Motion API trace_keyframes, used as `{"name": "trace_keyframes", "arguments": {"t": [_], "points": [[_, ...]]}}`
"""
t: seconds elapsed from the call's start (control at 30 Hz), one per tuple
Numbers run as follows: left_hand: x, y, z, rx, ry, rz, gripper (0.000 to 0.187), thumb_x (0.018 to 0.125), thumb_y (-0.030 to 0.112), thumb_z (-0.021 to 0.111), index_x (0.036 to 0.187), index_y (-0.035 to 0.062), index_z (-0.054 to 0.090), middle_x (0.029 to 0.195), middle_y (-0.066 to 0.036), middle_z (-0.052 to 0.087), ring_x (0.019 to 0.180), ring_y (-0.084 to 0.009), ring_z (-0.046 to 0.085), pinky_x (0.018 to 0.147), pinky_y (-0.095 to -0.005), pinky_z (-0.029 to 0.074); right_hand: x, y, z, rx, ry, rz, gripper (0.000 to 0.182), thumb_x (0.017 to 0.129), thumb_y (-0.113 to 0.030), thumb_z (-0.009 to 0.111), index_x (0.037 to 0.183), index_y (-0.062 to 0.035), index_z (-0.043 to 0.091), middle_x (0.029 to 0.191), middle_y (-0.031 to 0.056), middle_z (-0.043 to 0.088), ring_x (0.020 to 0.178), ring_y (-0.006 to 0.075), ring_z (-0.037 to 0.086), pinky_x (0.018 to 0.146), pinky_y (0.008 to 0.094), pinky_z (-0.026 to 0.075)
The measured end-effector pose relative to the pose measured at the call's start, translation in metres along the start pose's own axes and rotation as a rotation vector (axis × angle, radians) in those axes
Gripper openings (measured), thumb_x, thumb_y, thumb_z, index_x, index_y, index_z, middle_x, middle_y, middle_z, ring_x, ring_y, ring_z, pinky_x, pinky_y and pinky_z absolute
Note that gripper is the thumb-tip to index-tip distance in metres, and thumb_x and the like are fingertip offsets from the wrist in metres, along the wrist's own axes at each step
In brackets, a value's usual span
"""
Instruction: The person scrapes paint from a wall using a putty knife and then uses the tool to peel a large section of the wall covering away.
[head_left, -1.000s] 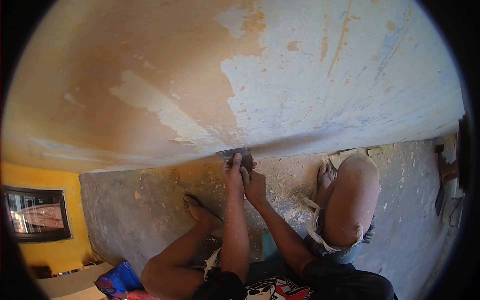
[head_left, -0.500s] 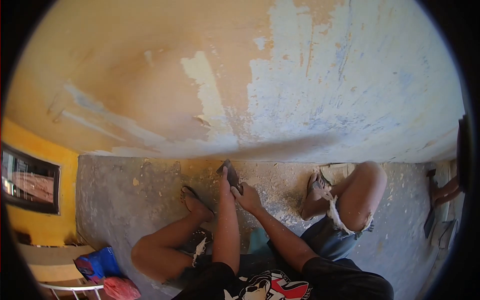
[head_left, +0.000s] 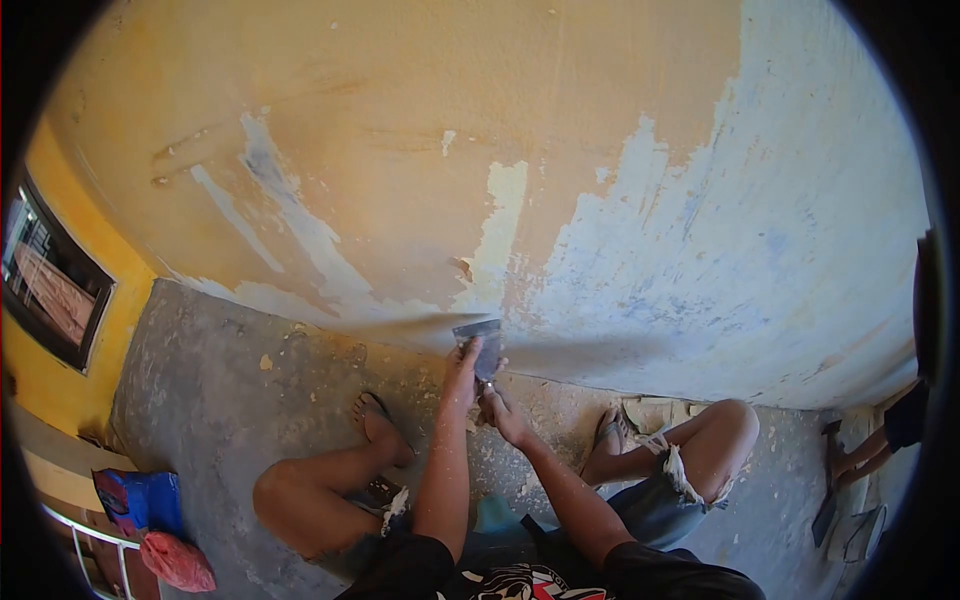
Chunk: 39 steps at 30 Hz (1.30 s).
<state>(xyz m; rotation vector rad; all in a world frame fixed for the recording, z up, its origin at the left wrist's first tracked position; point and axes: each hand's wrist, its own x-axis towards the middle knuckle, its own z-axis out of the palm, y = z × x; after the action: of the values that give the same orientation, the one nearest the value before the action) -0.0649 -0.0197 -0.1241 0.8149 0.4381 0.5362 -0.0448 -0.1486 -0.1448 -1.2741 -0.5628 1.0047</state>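
Note:
A metal scraper (head_left: 480, 338) has its wide blade pressed against the foot of a yellow wall (head_left: 400, 130) where the paint is peeling. My left hand (head_left: 464, 365) lies over the blade with fingers stretched along it. My right hand (head_left: 500, 408) grips the handle just below. To the right of the blade the wall is scraped down to a pale blue-white layer (head_left: 720, 250). I sit on the concrete floor (head_left: 230, 370) with both knees bent and sandalled feet on either side of my arms.
Paint flakes and dust (head_left: 560, 400) litter the floor at the wall's foot. A dark-framed picture (head_left: 50, 280) hangs on the left wall. A blue bag (head_left: 140, 498) and a red bag (head_left: 178, 562) lie at lower left. Tools (head_left: 828, 500) lie at far right, near another person's leg (head_left: 880, 445).
The scraper has gone from the floor back up against the base of the wall. My view has swung left and up, so more yellow wall shows.

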Motion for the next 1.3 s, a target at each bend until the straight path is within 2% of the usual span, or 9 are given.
{"name": "trace_keyframes", "arguments": {"t": [0.3, 0.37, 0.47, 0.77, 0.9, 1.07, 1.17, 1.23, 1.3], "points": [[0.012, -0.026, 0.015, 0.066, 0.054, 0.012, 0.030, 0.096, 0.026, 0.061, 0.106, -0.0016, 0.064, 0.090, -0.014, 0.070, 0.069, -0.0197, 0.068, 0.059, -0.0319, 0.058, 0.023, 0.010, -0.003, -0.256, 0.430, -0.127, 0.041, 0.106, -0.035, 0.037, 0.093, -0.0004, 0.054, 0.062, 0.0009, 0.048, 0.055, 0.0115, 0.045, 0.052, 0.0294, 0.039], [0.018, -0.033, 0.013, 0.035, 0.118, 0.027, 0.030, 0.096, 0.027, 0.062, 0.105, -0.0016, 0.064, 0.089, -0.014, 0.070, 0.068, -0.0192, 0.068, 0.059, -0.0313, 0.057, 0.030, 0.012, -0.005, -0.369, 0.499, -0.148, 0.046, 0.104, -0.035, 0.040, 0.099, 0.0048, 0.063, 0.073, 0.0191, 0.064, 0.065, 0.0243, 0.061, 0.064, 0.0386, 0.048], [0.027, -0.044, 0.001, 0.061, 0.112, 0.041, 0.033, 0.096, 0.030, 0.062, 0.104, -0.0020, 0.065, 0.087, -0.014, 0.070, 0.066, -0.0186, 0.067, 0.059, -0.0306, 0.057, 0.038, 0.009, -0.004, -0.493, 0.542, -0.094, 0.044, 0.103, -0.033, 0.041, 0.099, 0.0043, 0.064, 0.078, 0.0261, 0.066, 0.069, 0.0354, 0.066, 0.066, 0.0430, 0.049], [0.032, -0.030, -0.002, 0.118, 0.146, 0.004, 0.028, 0.094, 0.026, 0.064, 0.099, -0.0017, 0.066, 0.083, -0.011, 0.070, 0.062, -0.0172, 0.066, 0.058, -0.0295, 0.056, 0.046, 0.004, 0.018, -0.475, 0.634, -0.103, 0.042, 0.102, -0.032, 0.041, 0.101, 0.0026, 0.065, 0.082, 0.0305, 0.064, 0.077, 0.0480, 0.063, 0.067, 0.0498, 0.048], [0.035, -0.029, -0.006, 0.138, 0.118, 0.025, 0.025, 0.094, 0.024, 0.064, 0.098, -0.0009, 0.065, 0.082, -0.009, 0.070, 0.062, -0.0166, 0.066, 0.057, -0.0303, 0.056, 0.047, -0.003, 0.021, -0.447, 0.602, -0.002, 0.044, 0.103, -0.029, 0.037, 0.101, 0.0059, 0.064, 0.087, 0.0316, 0.064, 0.085, 0.0471, 0.064, 0.074, 0.0501, 0.048], [0.046, -0.022, 0.007, 0.069, 0.064, 0.018, 0.027, 0.094, 0.025, 0.064, 0.099, -0.0014, 0.065, 0.082, -0.009, 0.069, 0.063, -0.0180, 0.066, 0.056, -0.0316, 0.056, 0.056, -0.013, -0.001, -0.671, 0.537, -0.117, 0.041, 0.103, -0.028, 0.042, 0.093, 0.0059, 0.063, 0.075, 0.0267, 0.064, 0.066, 0.0439, 0.063, 0.061, 0.0449, 0.048], [0.042, 0.013, 0.033, -0.131, 0.064, 0.095, 0.033, 0.096, 0.034, 0.059, 0.099, 0.0012, 0.062, 0.081, -0.010, 0.067, 0.059, -0.0181, 0.063, 0.050, -0.0292, 0.053, 0.070, -0.064, 0.000, -0.549, 0.517, -0.229, 0.037, 0.101, -0.029, 0.046, 0.099, 0.0036, 0.065, 0.067, 0.0257, 0.061, 0.064, 0.0420, 0.064, 0.058, 0.0446, 0.048], [0.033, 0.037, 0.040, 0.108, 0.053, 0.120, 0.037, 0.097, 0.038, 0.059, 0.098, 0.0013, 0.062, 0.079, -0.010, 0.066, 0.058, -0.0179, 0.063, 0.048, -0.0286, 0.051, 0.063, -0.053, 0.019, -0.713, 0.529, -0.246, 0.036, 0.102, -0.024, 0.045, 0.093, 0.0066, 0.061, 0.072, 0.0247, 0.064, 0.063, 0.0385, 0.065, 0.059, 0.0410, 0.048], [0.029, 0.014, 0.023, 0.129, 0.063, 0.093, 0.037, 0.096, 0.038, 0.060, 0.099, 0.0017, 0.062, 0.078, -0.011, 0.066, 0.058, -0.0176, 0.062, 0.048, -0.0278, 0.051, 0.053, -0.039, 0.030, -0.460, 0.659, -0.261, 0.035, 0.103, -0.023, 0.044, 0.098, 0.0064, 0.062, 0.078, 0.0273, 0.065, 0.068, 0.0371, 0.067, 0.064, 0.0400, 0.050]]}}
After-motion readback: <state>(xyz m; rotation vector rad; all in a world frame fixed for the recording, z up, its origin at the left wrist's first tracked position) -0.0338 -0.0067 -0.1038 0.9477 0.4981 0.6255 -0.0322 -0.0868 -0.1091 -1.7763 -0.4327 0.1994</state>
